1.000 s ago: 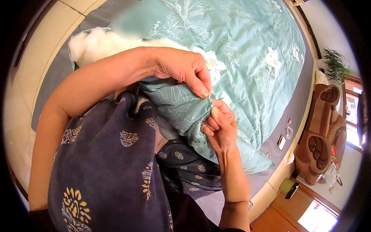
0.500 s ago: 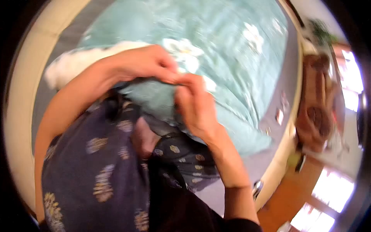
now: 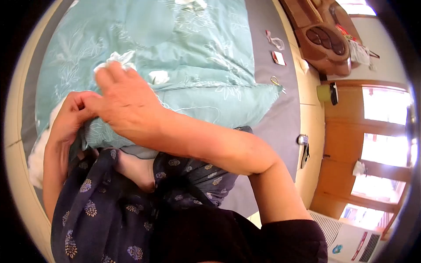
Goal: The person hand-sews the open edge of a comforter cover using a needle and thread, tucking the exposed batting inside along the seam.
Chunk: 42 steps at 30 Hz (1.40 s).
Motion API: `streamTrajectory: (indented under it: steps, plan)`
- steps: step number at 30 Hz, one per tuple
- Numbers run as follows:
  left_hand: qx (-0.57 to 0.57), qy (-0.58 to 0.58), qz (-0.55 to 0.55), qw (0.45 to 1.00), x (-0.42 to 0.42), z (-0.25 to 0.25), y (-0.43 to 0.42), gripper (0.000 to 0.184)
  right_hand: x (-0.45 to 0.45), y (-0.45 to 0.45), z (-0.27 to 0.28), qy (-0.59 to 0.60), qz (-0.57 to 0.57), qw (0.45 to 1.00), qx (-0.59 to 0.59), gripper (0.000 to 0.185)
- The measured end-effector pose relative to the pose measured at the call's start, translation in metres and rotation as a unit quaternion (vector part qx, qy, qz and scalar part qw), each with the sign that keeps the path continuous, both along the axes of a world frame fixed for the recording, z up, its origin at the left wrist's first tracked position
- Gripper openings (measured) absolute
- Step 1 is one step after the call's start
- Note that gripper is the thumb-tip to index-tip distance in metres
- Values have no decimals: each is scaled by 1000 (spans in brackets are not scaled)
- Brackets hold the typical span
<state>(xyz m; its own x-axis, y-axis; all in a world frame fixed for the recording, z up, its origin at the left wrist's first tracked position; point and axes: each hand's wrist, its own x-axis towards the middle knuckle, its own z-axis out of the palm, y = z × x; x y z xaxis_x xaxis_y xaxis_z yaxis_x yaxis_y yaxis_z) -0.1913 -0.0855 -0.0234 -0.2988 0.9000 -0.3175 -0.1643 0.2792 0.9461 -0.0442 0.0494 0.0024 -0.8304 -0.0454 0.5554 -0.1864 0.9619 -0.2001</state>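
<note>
A teal quilt cover (image 3: 188, 61) with white flowers is spread before me, and its near edge lies folded over by my lap. My left hand (image 3: 70, 116) pinches the cover's edge, thumb against forefinger. Close beside it, my right hand (image 3: 129, 103) shows its back, fingers bent and thumb side touching the left fingertips. Whatever sits between the right fingers is hidden. White fluffy quilt filling (image 3: 41, 153) shows at the left, beyond the left wrist.
On the grey mat (image 3: 274, 118) lie small scissors (image 3: 275, 80), a red and white packet (image 3: 278, 58) and a clear plastic piece (image 3: 275, 41). A brown carved sofa (image 3: 322, 39), a green bin (image 3: 324, 93) and a white appliance (image 3: 340, 236) stand off to the right.
My view has shifted, with the sofa now higher in it. Both hands sit further left in view, still together at the cover's edge. My right forearm now reaches across my lap.
</note>
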Motion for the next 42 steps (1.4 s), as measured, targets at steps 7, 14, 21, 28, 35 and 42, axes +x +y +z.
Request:
streamTrajectory:
  steps: [7,14,21,28,35,42]
  plan:
    - [55,182,-30,981,-9,13,-13,17,10,-24,20,-102,100,982,-119,35]
    - [63,303,-8,951,-14,0,-4,19,122,64,139,-40,104,808,-579,44]
    - [9,230,33,973,-18,-1,-12,20,321,183,289,227,30,668,-708,22]
    - [-11,219,57,974,-14,4,-8,18,378,129,287,671,-74,672,-304,17]
    - [77,304,77,947,-13,-2,-3,18,238,79,184,274,-217,934,-68,20]
    - [153,422,106,887,-3,-10,-14,16,43,27,2,-98,-110,983,-114,34]
